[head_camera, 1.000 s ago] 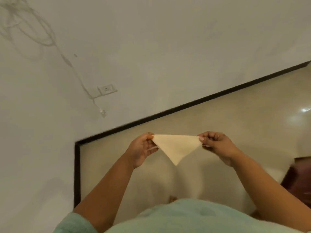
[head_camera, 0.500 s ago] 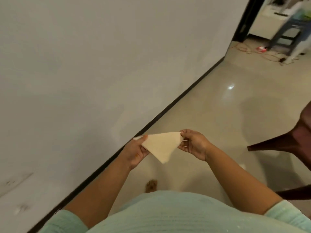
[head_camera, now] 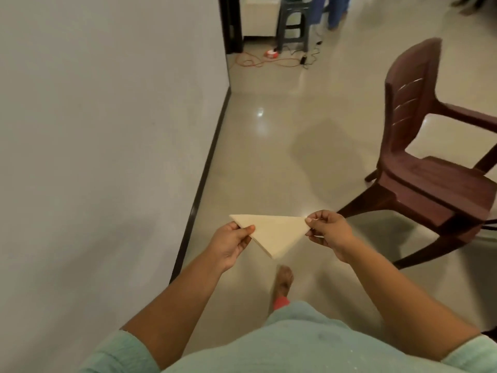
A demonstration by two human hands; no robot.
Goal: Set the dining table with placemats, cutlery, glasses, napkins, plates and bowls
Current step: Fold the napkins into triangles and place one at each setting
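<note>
Between your two hands, above the floor (head_camera: 282,146) near the left wall (head_camera: 107,130), one triangular folded napkin (head_camera: 271,234) is stretched, your left hand (head_camera: 232,244) pinching its left corner and your right hand (head_camera: 329,232) pinching its right, with one brown chair (head_camera: 425,168) at right.

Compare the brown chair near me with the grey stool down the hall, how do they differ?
The chair is dark brown with a slatted backrest and armrests; the stool is grey with no back showing. The chair stands close, to the right of the folded napkin pinched between the left hand and right hand; the stool stands far off by the orange cable. Both rest on the same shiny floor.
</note>
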